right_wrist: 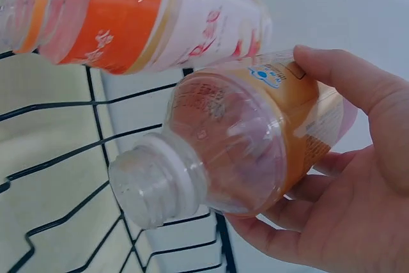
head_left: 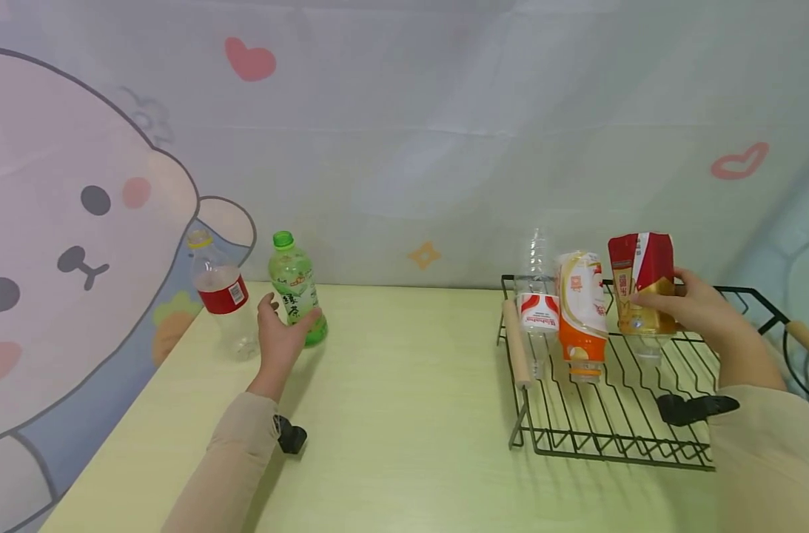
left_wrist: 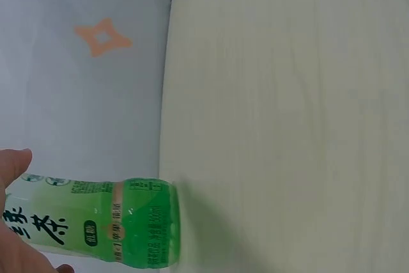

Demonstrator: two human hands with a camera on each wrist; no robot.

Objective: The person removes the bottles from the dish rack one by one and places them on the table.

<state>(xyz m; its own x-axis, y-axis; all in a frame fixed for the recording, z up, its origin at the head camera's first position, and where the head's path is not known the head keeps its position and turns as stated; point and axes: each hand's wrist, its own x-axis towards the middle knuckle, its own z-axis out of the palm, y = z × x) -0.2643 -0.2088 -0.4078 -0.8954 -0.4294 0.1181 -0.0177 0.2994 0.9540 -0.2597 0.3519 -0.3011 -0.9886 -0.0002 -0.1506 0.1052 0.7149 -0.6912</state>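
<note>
My left hand is spread around a green tea bottle with a green cap, which stands upright on the table. The thumb lies across its front right side, and the fingers are to its left, seemingly apart from it. In the left wrist view the green bottle shows its lower part beside the thumb. My right hand grips a clear bottle with a red and gold label, thumb in front and fingers behind. It is held neck down over the black wire rack; the right wrist view shows its uncapped neck.
A clear bottle with a red label stands left of the green one. Upside down in the rack are a clear bottle with a red-and-white label and an orange-and-white bottle. The rack has wooden handles. A printed curtain hangs behind.
</note>
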